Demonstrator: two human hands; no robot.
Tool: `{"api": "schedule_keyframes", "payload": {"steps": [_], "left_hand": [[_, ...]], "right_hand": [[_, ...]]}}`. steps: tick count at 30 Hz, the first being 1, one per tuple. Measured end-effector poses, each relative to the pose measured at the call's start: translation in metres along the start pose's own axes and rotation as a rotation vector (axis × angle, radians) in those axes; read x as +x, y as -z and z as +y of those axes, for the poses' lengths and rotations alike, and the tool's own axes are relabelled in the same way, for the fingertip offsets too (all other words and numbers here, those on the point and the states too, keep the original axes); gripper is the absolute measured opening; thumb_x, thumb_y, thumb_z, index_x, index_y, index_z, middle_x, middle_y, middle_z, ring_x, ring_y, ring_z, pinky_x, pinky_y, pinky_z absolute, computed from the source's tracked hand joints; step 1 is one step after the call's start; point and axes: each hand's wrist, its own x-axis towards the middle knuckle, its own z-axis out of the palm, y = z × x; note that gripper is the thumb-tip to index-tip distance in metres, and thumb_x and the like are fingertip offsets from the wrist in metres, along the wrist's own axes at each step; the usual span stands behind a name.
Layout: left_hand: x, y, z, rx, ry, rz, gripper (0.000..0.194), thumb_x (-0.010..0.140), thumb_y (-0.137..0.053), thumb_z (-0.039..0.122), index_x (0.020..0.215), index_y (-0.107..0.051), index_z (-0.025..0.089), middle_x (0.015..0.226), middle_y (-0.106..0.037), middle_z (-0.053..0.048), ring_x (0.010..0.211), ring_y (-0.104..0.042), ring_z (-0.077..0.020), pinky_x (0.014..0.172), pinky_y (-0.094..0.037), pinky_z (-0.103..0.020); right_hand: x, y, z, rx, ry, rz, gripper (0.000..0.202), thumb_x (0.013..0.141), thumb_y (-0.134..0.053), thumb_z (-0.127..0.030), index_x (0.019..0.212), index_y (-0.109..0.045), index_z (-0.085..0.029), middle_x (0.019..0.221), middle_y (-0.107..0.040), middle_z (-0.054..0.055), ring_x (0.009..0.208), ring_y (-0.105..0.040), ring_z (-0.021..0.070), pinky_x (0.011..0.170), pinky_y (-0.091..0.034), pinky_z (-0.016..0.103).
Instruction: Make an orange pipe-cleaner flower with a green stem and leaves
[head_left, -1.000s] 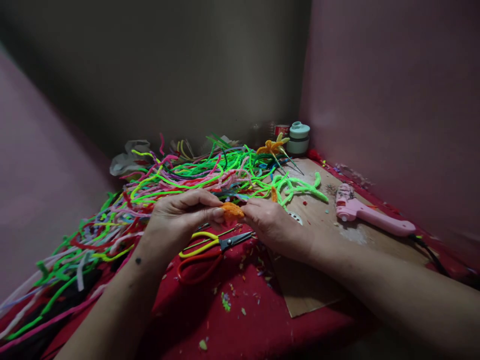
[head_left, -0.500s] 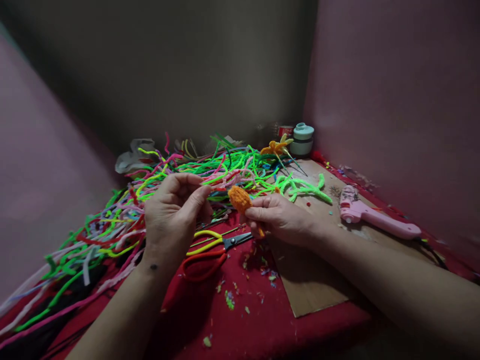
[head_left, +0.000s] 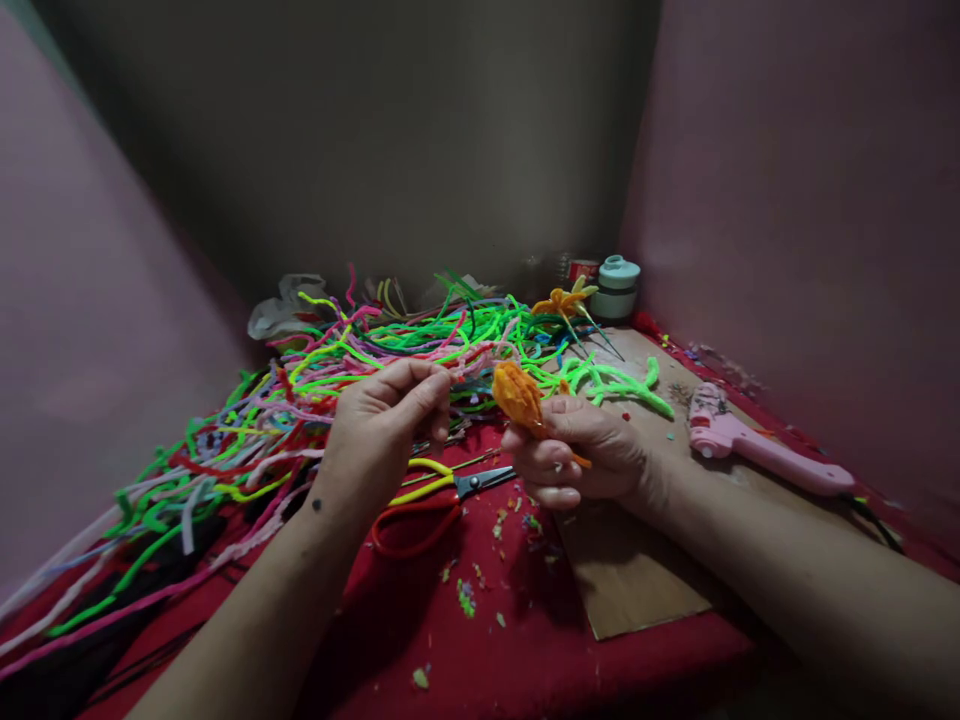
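My right hand grips an orange fuzzy pipe-cleaner flower bud by its base, with a short orange end sticking out below the fingers. The bud is tilted up and to the left. To its left my left hand is closed in a pinch, thumb against forefinger, apart from the bud. Whatever it pinches, if anything, is too small to make out. Below the hands lie scissors with one yellow and one red handle, blades pointing right.
A big heap of coloured pipe cleaners covers the back and left. A pink glue gun rests on cardboard at right. Orange and yellow flowers lie near a pale blue-lidded jar. Fuzz scraps dot the red cloth.
The bud has turned in my right hand, whose fingers have shifted their grip. Both hands appear farther right as the view shifts; my left hand stays pinched.
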Motion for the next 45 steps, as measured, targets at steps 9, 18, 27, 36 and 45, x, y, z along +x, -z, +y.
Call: {"api": "schedule_keyframes", "payload": {"steps": [9, 18, 27, 36, 45], "left_hand": [[-0.004, -0.004, 0.005, 0.095, 0.003, -0.086, 0.025, 0.083, -0.056, 0.029, 0.062, -0.051, 0.017, 0.051, -0.052, 0.004, 0.040, -0.045, -0.0052, 0.042, -0.036, -0.017], [0.005, 0.002, 0.000, -0.027, 0.038, 0.006, 0.028, 0.084, -0.052, 0.034, 0.062, -0.049, 0.018, 0.045, -0.047, 0.004, 0.038, -0.043, -0.0072, 0.041, -0.036, -0.019], [0.006, 0.003, -0.003, -0.116, 0.053, 0.011, 0.008, 0.072, -0.067, 0.021, 0.072, -0.061, 0.016, 0.058, -0.064, 0.001, 0.045, -0.055, -0.0088, 0.046, -0.044, -0.019], [0.006, 0.003, -0.002, -0.059, 0.034, 0.007, 0.016, 0.070, -0.070, 0.026, 0.065, -0.057, 0.017, 0.054, -0.060, 0.003, 0.046, -0.052, -0.0081, 0.046, -0.042, -0.018], [0.002, 0.002, 0.003, 0.150, 0.096, -0.073, 0.032, 0.075, -0.063, 0.032, 0.050, -0.054, 0.015, 0.051, -0.053, 0.002, 0.039, -0.042, -0.0053, 0.036, -0.029, -0.017]], "right_hand": [[0.004, -0.005, 0.008, -0.461, 0.123, 0.146, 0.026, 0.080, -0.059, -0.040, 0.074, -0.055, -0.015, 0.053, -0.041, -0.005, 0.046, -0.037, 0.0075, 0.047, -0.038, 0.023], [0.011, 0.001, 0.013, -1.909, 0.841, 0.578, 0.021, 0.092, -0.044, -0.018, 0.099, -0.062, -0.012, 0.083, -0.062, 0.009, 0.080, -0.055, 0.0172, 0.072, -0.048, 0.033], [0.008, -0.005, 0.008, -2.163, 0.959, 0.497, 0.023, 0.092, -0.043, -0.015, 0.103, -0.062, -0.009, 0.076, -0.061, 0.009, 0.072, -0.052, 0.0169, 0.065, -0.047, 0.032], [0.003, -0.012, 0.008, -2.207, 0.974, 0.408, 0.026, 0.089, -0.043, -0.010, 0.108, -0.061, -0.006, 0.080, -0.063, 0.012, 0.076, -0.051, 0.0192, 0.068, -0.047, 0.036], [0.002, -0.012, 0.009, -2.177, 1.012, 0.438, 0.029, 0.090, -0.044, -0.011, 0.115, -0.058, -0.009, 0.083, -0.063, 0.011, 0.078, -0.053, 0.0193, 0.070, -0.047, 0.036]]}}
